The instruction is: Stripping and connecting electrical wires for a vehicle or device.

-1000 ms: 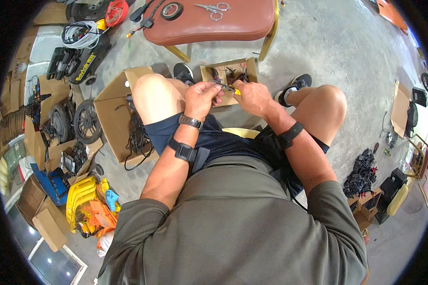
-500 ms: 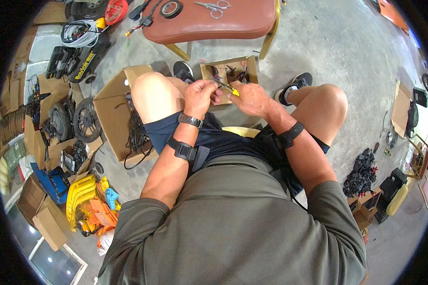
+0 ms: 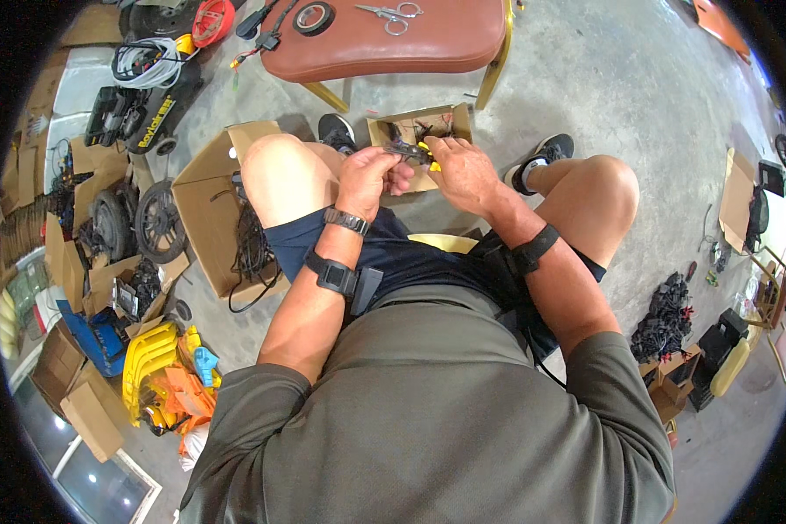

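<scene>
My right hand [image 3: 465,175] grips yellow-handled pliers [image 3: 434,166], whose dark jaws point left. Against the jaws, my left hand [image 3: 365,182] pinches something thin between thumb and fingertips; it is too small to make out, possibly a wire end. Both hands meet between my knees, above the near edge of a small cardboard box [image 3: 464,122]. Dark and reddish wires [image 3: 445,124] lie in that box, partly hidden by my hands.
Left of my leg, a large open carton [image 3: 203,214] contains black cables [image 3: 251,244]. Ahead, a brown padded seat [image 3: 384,54] carries scissors [image 3: 396,17] and a black tape roll [image 3: 313,17]. A heap of black cables [image 3: 662,316] lies on the floor at right.
The pliers have turned in my right hand: their handles now show spread apart and the dark jaws face my left fingertips. My right fingers have lifted and straightened somewhat. The left hand stays nearly still.
</scene>
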A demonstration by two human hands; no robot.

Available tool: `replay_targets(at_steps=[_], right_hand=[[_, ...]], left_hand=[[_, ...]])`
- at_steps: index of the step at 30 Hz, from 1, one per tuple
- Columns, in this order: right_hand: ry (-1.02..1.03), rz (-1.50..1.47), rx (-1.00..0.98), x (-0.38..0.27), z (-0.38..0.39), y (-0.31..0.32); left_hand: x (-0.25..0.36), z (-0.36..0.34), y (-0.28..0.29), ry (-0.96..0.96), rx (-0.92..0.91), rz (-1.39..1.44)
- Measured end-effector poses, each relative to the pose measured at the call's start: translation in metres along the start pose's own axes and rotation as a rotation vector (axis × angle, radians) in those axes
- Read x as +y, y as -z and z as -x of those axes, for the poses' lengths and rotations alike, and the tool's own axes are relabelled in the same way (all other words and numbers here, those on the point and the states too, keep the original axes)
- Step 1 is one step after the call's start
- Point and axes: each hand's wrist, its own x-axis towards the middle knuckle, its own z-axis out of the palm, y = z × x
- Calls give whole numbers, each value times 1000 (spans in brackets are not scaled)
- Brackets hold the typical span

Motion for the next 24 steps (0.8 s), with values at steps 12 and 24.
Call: replay_targets(at_steps=[12,24], right_hand=[[41,2,30,4,-1,-2],[18,128,18,-1,2,9]], left_hand=[[-2,-3,3,-2,-41,-7],[-3,-3,5,8,-58,-29]])
